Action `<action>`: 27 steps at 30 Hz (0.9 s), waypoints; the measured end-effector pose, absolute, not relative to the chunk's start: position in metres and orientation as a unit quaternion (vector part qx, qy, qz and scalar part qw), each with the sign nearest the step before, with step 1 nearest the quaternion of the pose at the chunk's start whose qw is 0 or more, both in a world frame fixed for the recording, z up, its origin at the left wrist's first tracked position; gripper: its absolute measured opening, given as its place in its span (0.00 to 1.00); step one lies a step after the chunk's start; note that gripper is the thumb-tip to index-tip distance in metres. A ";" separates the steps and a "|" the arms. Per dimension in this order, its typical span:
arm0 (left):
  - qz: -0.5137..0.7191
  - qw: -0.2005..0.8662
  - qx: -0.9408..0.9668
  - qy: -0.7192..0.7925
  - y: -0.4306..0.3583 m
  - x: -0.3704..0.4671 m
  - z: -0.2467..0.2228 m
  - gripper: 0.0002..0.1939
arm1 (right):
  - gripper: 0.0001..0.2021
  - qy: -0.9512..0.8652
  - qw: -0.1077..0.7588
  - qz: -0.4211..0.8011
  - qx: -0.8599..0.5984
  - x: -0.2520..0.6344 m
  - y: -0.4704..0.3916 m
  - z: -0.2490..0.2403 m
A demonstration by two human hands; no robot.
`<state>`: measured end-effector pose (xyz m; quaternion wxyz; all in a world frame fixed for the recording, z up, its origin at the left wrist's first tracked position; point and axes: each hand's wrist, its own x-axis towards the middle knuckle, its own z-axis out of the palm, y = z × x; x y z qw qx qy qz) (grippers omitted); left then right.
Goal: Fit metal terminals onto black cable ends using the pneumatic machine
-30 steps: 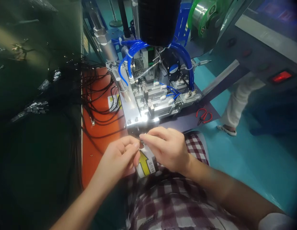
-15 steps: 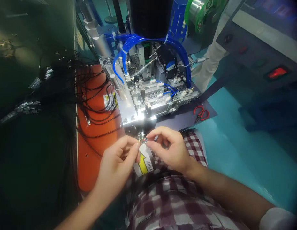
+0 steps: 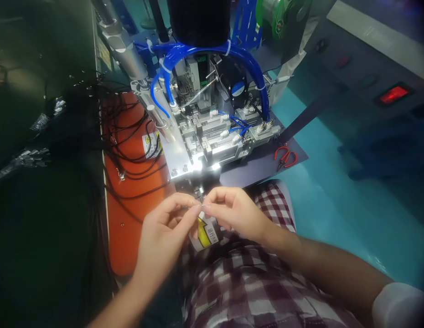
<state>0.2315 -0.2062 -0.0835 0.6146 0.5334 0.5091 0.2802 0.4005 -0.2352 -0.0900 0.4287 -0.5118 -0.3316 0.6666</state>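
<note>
My left hand point(image 3: 169, 223) is closed in a pinch at the front of the metal machine point(image 3: 212, 141). Its thumb and finger meet the fingertips of my right hand point(image 3: 237, 212), which is pinched as well. Between the two sets of fingertips is something tiny, mostly hidden, with only a small light bit showing. Just below them lies a white label with a yellow arrow point(image 3: 204, 234). A small metal fixture point(image 3: 199, 191) stands right behind the fingertips.
Black cables point(image 3: 130, 157) lie over an orange board point(image 3: 125, 248) on the left. Red-handled pliers point(image 3: 285, 158) rest on the machine's base plate at the right. Blue tubes point(image 3: 248, 57) arch over the machine. A control box with a lit red switch point(image 3: 394, 94) stands at the upper right.
My right hand has moved left, bringing its fingertips against those of my left hand. The small metal part seen between them before is now mostly covered. The whole view has shifted slightly.
</note>
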 end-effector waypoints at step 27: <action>0.248 0.727 0.352 0.534 -0.201 0.237 -0.078 0.13 | 0.08 -0.504 0.484 0.418 -0.581 0.380 -0.239 -0.100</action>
